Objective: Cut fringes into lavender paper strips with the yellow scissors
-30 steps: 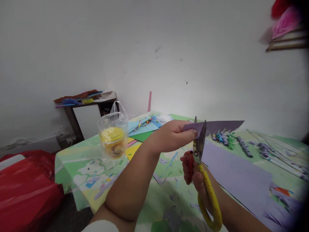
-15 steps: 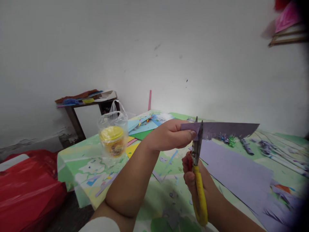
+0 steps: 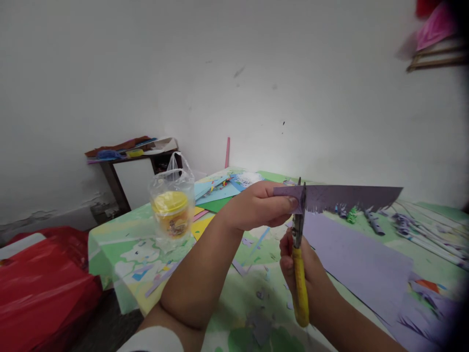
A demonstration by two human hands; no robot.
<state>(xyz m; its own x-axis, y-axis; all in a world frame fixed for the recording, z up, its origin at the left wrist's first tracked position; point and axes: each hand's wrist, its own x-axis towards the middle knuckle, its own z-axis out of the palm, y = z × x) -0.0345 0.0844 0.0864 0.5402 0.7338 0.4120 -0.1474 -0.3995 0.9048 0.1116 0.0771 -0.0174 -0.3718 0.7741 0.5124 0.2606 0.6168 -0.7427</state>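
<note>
My left hand [image 3: 262,205] pinches one end of a long purple paper strip [image 3: 348,197] held level above the table; the strip's lower edge is cut into a fringe. My right hand [image 3: 302,266] grips yellow-handled scissors [image 3: 299,264] upright, blades pointing up and nearly closed on the strip just beside my left thumb. Under the hands lies a large purple paper sheet [image 3: 361,261] on the green patterned tablecloth [image 3: 124,244].
A yellow-lidded jar in a clear plastic bag [image 3: 172,208] stands at the table's left. Coloured paper sheets [image 3: 216,193] lie behind it, rolled fringed paper pieces [image 3: 373,222] at the right. A small dark side table [image 3: 128,159] stands by the wall; a red bag [image 3: 40,288] on the floor.
The scissor blades have closed onto the strip and the handles turned edge-on. The strip has swung slightly rightward and levelled; my left hand has hardly moved.
</note>
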